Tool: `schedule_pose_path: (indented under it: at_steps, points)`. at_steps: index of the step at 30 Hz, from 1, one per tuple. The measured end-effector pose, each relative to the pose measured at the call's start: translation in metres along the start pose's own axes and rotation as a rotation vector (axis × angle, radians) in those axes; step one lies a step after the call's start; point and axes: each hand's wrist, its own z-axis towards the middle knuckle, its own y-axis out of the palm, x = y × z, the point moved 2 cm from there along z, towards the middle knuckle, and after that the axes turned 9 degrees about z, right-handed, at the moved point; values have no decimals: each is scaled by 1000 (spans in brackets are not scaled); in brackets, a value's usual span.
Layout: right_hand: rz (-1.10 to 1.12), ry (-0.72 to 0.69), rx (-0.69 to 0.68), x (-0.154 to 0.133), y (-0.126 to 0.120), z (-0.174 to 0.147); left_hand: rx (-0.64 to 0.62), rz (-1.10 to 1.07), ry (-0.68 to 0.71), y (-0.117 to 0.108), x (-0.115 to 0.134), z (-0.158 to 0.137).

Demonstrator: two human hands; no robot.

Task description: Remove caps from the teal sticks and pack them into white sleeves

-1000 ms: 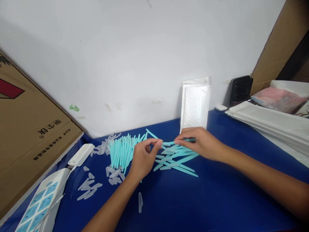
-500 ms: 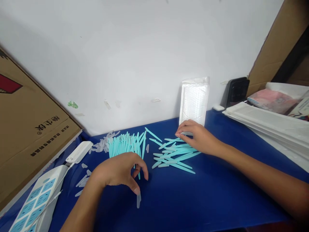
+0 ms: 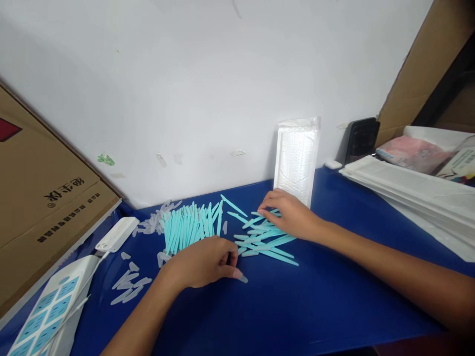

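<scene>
My left hand point(image 3: 208, 262) is closed, with a small translucent blade cap point(image 3: 243, 279) pinched at the thumb tip over the blue table. Behind it, many teal eyebrow razors point(image 3: 189, 225) lie side by side in a dense row. My right hand point(image 3: 287, 211) hovers at the far side of a loose, crossed pile of teal razors point(image 3: 267, 242). Its thumb and fingers are drawn together, and whatever may be between them is hidden. Two razors point(image 3: 234, 205) lie apart at the back, between row and pile. One loose cap point(image 3: 224, 227) rests beside the row.
More translucent caps point(image 3: 128, 287) lie scattered on the left, others heaped point(image 3: 158, 217) behind. A power strip point(image 3: 55, 301) and cardboard box point(image 3: 52, 198) border the left. A silvery bubble mailer point(image 3: 297, 158) leans on the wall. White sheets point(image 3: 415, 193) are stacked right on the blue table point(image 3: 315, 306).
My left hand has moved right with the cap, and its fingers have closed together. My right hand has shifted slightly left and down over the loose pile. The view has shifted a little.
</scene>
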Motion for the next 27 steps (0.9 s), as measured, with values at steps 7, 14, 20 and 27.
schedule_pose_path:
  at_steps: [7,14,20,27]
  points:
    - [-200,195,-180,-7,38,51,-20,-62,102,11,-4,8]
    - [-188,257,-326,-14,58,72,129,-93,158,7,2,6]
    - [-53,248,-254,-7,52,74,464,-168,74,-12,-8,6]
    - [500,75,27,-15,14,61,690,-326,14,-15,-34,18]
